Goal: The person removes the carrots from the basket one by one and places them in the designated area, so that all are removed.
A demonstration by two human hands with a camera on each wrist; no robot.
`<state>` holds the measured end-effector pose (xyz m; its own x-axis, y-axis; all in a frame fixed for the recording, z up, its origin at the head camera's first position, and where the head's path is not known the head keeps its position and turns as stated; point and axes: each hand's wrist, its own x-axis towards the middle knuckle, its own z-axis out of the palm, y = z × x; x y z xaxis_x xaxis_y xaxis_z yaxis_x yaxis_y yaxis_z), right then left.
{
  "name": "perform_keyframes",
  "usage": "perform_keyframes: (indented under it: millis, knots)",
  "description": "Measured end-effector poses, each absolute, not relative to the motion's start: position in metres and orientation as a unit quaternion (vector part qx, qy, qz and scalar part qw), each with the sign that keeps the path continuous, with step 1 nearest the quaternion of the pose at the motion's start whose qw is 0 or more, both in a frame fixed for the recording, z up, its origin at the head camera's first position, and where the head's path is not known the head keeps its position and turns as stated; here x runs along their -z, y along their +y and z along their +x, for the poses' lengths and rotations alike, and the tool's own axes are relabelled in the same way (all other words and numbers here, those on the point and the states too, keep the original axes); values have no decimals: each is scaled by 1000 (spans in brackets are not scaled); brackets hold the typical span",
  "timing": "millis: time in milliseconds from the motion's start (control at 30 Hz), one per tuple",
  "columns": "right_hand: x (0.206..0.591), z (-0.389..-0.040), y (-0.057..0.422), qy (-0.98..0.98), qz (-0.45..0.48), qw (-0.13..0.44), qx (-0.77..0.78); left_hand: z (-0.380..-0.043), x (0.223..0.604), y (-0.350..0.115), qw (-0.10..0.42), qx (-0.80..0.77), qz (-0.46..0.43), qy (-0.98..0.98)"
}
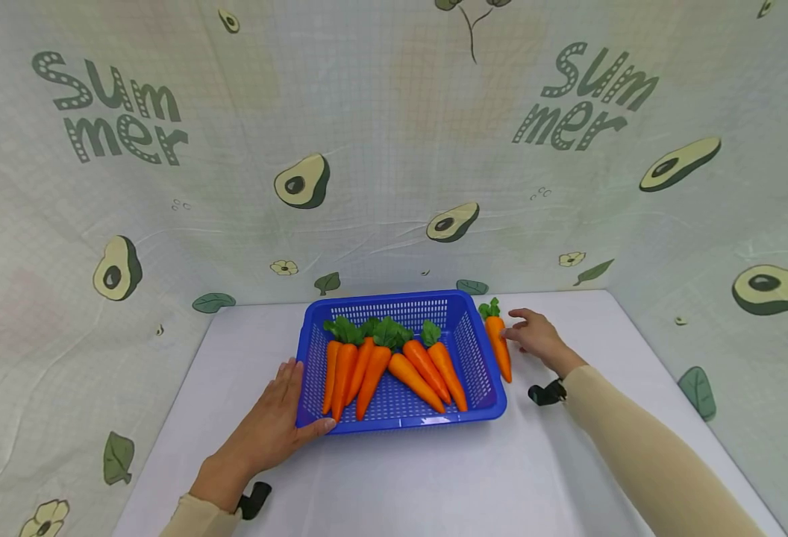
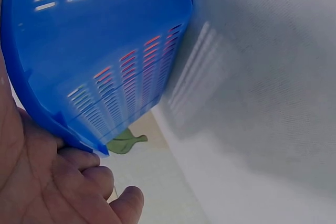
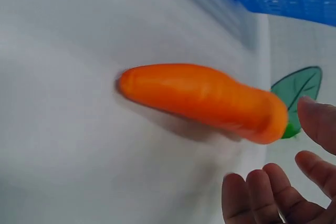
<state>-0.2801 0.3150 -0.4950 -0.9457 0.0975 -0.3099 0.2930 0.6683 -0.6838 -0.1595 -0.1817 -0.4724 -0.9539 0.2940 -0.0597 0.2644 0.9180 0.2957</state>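
A blue plastic basket (image 1: 401,424) with slotted walls stands on the white table and holds several orange carrots (image 1: 370,384) with green leafy tops. My left hand (image 1: 271,414) rests against its left side, fingers along the wall and thumb at the front rim. In the left wrist view the palm and fingers (image 2: 94,179) lie against the outside of the rim. One more carrot (image 1: 499,347) lies just right of the basket, leaves to the back. Over its right side is my right hand (image 1: 533,335), thumb and fingers spread, not closed round it in the right wrist view.
The white table (image 1: 401,485) reaches forward of the basket and to both sides. A cloth backdrop (image 1: 380,112) printed with avocados and leaves rises behind it and at the sides. Each wrist carries a small black camera mount (image 1: 547,393).
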Motion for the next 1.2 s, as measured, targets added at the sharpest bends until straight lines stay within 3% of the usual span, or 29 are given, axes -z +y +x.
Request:
perform_keyframes:
  millis: [433, 600, 767, 900, 1200]
  knots:
    - [437, -272, 279, 922, 52, 73, 376, -156, 470, -186, 28, -119, 157, 980]
    - [412, -267, 250, 917, 16, 80, 390, -155, 470, -186, 29, -118, 159, 980]
    - [399, -263, 219, 901, -40, 120, 416, -156, 469, -184, 32, -123, 157, 979]
    - [396, -261, 194, 871, -81, 183, 448, -157, 469, -184, 31, -123, 157, 979]
    - [412, -261, 155, 819, -88, 308, 476, -160, 469, -183, 39, -135, 155, 978]
